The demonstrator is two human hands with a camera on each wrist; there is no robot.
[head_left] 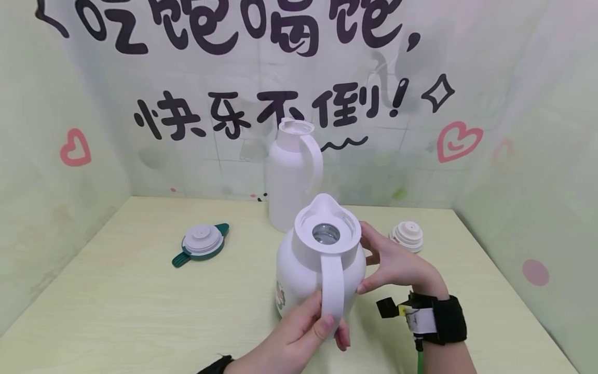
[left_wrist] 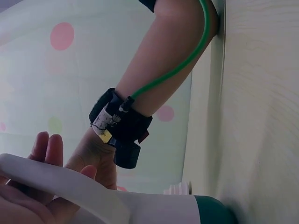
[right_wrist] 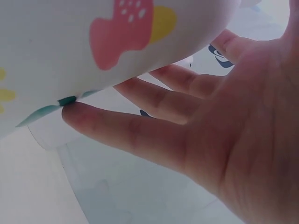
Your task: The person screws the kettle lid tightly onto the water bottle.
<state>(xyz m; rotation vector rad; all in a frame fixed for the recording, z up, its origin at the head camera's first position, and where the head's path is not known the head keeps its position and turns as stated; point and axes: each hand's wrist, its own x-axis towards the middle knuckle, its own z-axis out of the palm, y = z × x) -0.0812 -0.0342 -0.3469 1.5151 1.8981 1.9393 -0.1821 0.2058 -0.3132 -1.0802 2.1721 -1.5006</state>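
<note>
A white thermos jug stands near the middle of the table, its spout away from me. No lid covers its mouth, where a silvery inside shows. My left hand grips the jug's handle, thumb on the near side and fingers passing round it. On the jug's right side rests my right hand, its thumb and fingers spread. In the right wrist view those fingers look nearly straight against the printed wall. The left wrist view shows a dark green base.
Behind stands a second, taller white jug. A green-rimmed lid lies at the left, and a white ridged stopper at the right. Printed cloth walls enclose the table at the back and sides.
</note>
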